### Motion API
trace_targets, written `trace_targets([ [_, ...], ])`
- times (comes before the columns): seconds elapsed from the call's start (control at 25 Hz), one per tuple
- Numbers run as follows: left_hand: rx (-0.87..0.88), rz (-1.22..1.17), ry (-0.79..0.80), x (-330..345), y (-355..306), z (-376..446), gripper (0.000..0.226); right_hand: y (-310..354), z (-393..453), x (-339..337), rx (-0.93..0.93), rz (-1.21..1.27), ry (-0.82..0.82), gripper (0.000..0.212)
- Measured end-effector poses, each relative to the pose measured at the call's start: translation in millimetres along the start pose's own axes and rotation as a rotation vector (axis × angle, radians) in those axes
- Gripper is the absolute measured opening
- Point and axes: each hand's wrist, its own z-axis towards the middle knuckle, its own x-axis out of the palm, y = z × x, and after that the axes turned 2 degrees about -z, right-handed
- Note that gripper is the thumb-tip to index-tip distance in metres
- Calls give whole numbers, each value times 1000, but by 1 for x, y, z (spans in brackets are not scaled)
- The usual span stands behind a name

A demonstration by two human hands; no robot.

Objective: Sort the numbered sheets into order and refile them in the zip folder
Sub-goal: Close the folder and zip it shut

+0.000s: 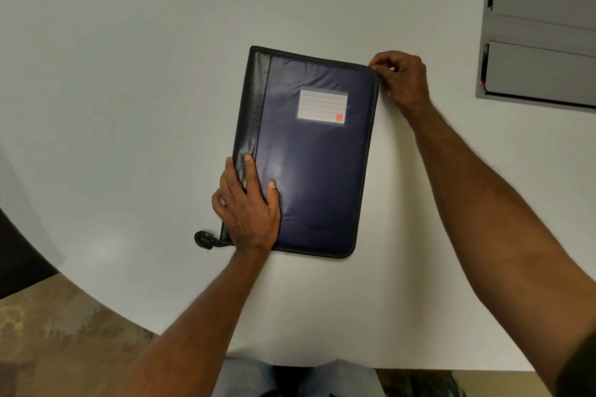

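A: Entry. Where is the zip folder (309, 155)?

B: Flat on the white bench (129, 74), closed, label pocket (322, 106) up. No numbered sheets in view; presumably inside.

A: Grip, left hand (248, 206)?

B: Fingers spread and flat on the folder's near-left corner, over the black spine strip (253, 113). Judged an anchor, so the folder won't slide.

A: Right hand (401, 80)?

B: At the folder's far-right corner, fingertips pinched at the zip edge. Likely on the zip pull; the pull itself is hidden, cannot confirm.

A: Anything else?

B: A black tab (203, 239) lies just left of the folder's near-left corner. Grey recessed panel (541, 35) well right of the folder.
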Motion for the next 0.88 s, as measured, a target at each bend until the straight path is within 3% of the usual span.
trace_targets([
  [0.28,-36,-54,50,-9,-7,3,65,23,27,-10,248,-8,182,8],
  [0.4,-46,-191,119,-19,-17,23,69,32,40,2,372,-105,142,24],
  [0.48,-54,-253,156,-22,-26,44,75,36,44,12,339,-233,87,32],
  [0.6,-18,-228,165,-19,-29,58,83,45,42,22,262,-394,-15,20],
  [0.72,0,-248,138,-14,-26,55,84,53,46,29,205,-496,-84,20],
  [0.88,-19,-269,105,-12,-26,55,85,58,53,33,188,-571,-73,21],
])
